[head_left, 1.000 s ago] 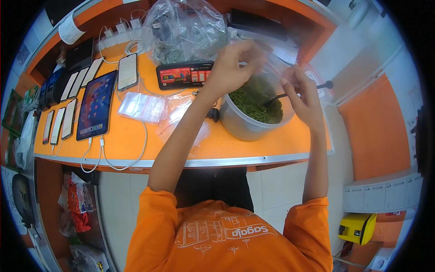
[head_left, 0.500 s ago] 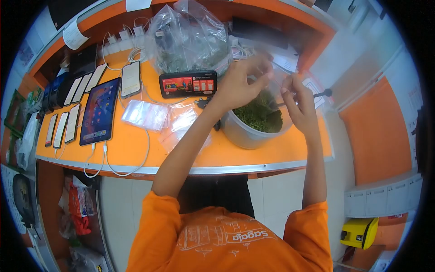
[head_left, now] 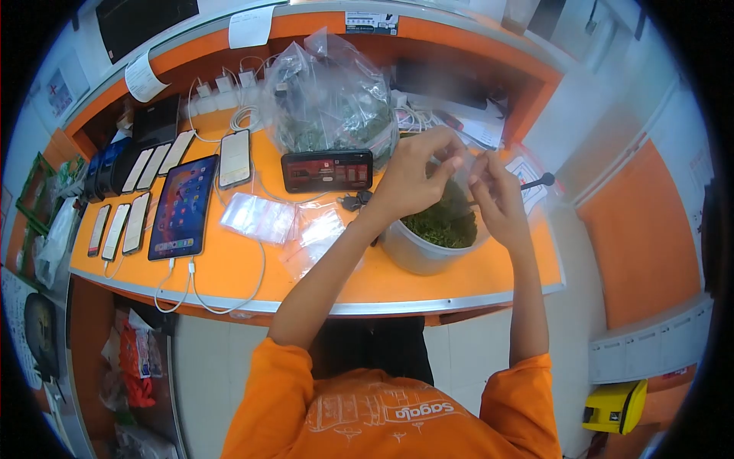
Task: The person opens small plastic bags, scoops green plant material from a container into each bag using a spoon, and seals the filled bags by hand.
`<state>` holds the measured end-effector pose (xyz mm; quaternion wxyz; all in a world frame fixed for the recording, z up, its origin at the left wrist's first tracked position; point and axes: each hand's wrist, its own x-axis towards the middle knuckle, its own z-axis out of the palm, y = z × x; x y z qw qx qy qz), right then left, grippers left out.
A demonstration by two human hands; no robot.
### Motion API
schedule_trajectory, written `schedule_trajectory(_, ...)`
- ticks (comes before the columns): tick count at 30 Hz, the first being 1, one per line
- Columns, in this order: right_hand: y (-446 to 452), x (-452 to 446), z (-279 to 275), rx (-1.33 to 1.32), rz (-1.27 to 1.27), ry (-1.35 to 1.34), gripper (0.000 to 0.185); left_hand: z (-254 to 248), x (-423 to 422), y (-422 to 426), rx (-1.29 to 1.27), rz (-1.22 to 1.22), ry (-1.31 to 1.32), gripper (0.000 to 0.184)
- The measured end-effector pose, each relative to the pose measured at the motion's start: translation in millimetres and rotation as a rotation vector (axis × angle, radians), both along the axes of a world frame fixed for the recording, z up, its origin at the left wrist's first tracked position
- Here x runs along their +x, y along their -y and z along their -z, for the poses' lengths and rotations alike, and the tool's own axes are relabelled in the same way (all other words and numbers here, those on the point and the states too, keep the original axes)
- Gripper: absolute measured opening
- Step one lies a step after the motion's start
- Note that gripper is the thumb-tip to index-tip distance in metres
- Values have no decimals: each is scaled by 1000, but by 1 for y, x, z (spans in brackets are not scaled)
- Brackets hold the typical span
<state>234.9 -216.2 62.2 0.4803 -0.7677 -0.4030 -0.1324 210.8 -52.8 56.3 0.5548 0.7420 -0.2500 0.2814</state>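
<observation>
Round translucent plastic tub (head_left: 424, 260) held shredded green leaves (head_left: 441, 229) – L hand (head_left: 425, 170) above it, thumb nr fingers, R hand (head_left: 498, 200) over its R rim, curled by thin black rod (head_left: 537, 183) – couldn't tell either grip

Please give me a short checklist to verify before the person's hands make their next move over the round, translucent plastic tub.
1. Round, translucent plastic tub upright on the orange tabletop: ok.
2. Finely cut green leafy material inside the tub: ok.
3. Left hand and right hand both raised at the tub: ok.
4. Thin clear plastic between the fingertips, held open: cannot tell; that area is hazy.
5. Long, thin black handle free of the right hand: cannot tell; the hand hides part of it.
6. Flat, clear plastic bags lying apart from the tub: ok.
</observation>
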Motion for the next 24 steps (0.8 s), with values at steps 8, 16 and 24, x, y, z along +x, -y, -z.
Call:
schedule_trajectory(8,0,-4,-6,-48,-7,-32,15,9,2,2,-9,96,-85,10)
schedule_trajectory(16,4,-8,-3,40,-62,-148,14,4,1,-1,-54,35,-63,10)
schedule_trajectory(24,10,-10,-4,-14,2,-10,15,7,0,4,-12,72,-26,12)
